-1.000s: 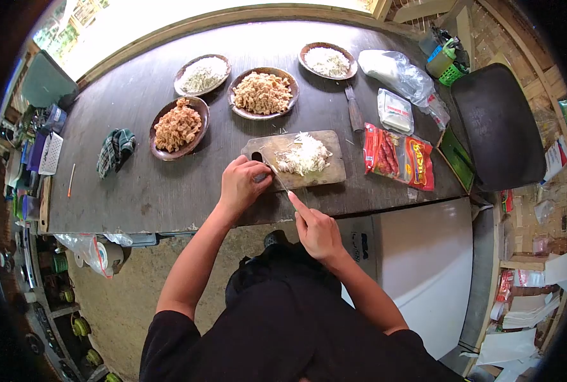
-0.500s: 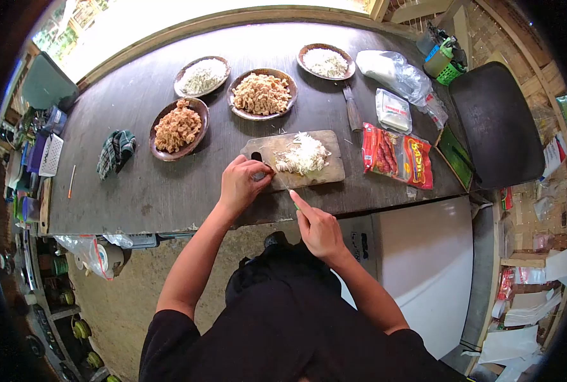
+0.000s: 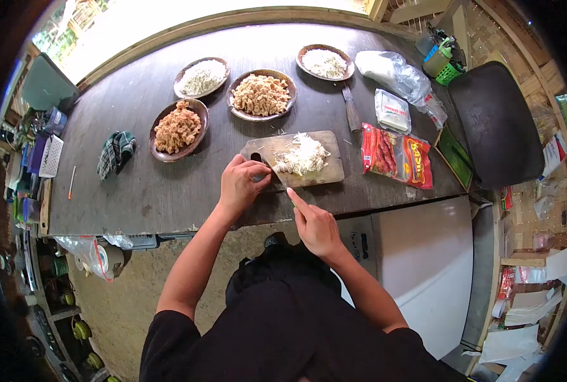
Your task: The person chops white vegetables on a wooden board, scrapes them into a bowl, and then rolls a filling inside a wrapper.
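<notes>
My right hand (image 3: 318, 231) grips a knife (image 3: 279, 177), index finger stretched along it. Its blade points up and left, close to the fingertips of my left hand (image 3: 240, 184). Those fingers are curled together at the left end of a wooden cutting board (image 3: 336, 173); what they pinch, if anything, is too small and hidden to make out. A pile of white shredded food (image 3: 306, 155) lies on the board, right of the blade. Beyond the board stands a brown bowl (image 3: 262, 117) of light-brown chopped food (image 3: 262, 94).
Further bowls hold reddish-brown pieces (image 3: 178, 127) and white shreds (image 3: 202, 76). Right of the board lie a red food packet (image 3: 395, 156), a white packet (image 3: 392, 111), a plastic bag (image 3: 392, 73) and a cleaver-like tool (image 3: 351, 109). A checked cloth (image 3: 116, 154) lies left.
The knife blade has swung slightly up and left, nearer my left fingertips, and more of it shows. My right hand has shifted a little left. The bowls and packets stay in place.
</notes>
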{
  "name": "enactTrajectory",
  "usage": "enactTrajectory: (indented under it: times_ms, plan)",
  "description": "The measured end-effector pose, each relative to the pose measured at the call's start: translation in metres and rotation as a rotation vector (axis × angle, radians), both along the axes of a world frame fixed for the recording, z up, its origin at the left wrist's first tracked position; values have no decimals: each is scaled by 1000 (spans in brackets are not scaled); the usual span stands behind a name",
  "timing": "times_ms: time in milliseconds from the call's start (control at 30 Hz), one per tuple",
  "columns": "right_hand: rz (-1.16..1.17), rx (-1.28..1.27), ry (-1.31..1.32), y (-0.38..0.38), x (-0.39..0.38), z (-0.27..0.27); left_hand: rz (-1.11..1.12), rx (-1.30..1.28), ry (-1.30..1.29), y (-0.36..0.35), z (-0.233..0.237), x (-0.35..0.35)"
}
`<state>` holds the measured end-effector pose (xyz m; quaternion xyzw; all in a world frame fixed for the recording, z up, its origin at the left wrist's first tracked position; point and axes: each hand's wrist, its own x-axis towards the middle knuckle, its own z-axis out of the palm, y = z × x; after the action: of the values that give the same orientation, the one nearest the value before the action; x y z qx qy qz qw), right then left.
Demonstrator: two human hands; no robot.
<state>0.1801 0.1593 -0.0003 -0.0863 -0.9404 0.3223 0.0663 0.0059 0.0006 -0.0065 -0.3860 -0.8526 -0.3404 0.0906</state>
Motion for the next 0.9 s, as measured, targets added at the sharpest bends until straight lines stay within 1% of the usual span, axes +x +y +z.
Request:
enactTrajectory:
  times_ms: [100,167,367,467,667,767,900]
  plan:
    - [-4,14,18,3,3,1,7,15,-35,1,-5,1]
    - [1,-41,6,3,4,8,-9,10,-40,0,-7,0]
    - [19,-103,14,0,3,3,-14,-5,-36,0,-5,-2]
    - [10,-61,-1,0,-2,1,-14,9,-57,1,-3,-1]
    - [-10,-68,9,0,-1,8,-3,33,-52,1,-3,3]
    - [7,-94,49,0,2,4,6,39,-45,1,-8,2]
    - [19,-108,75,-2,2,0,4,5,-55,1,-3,0]
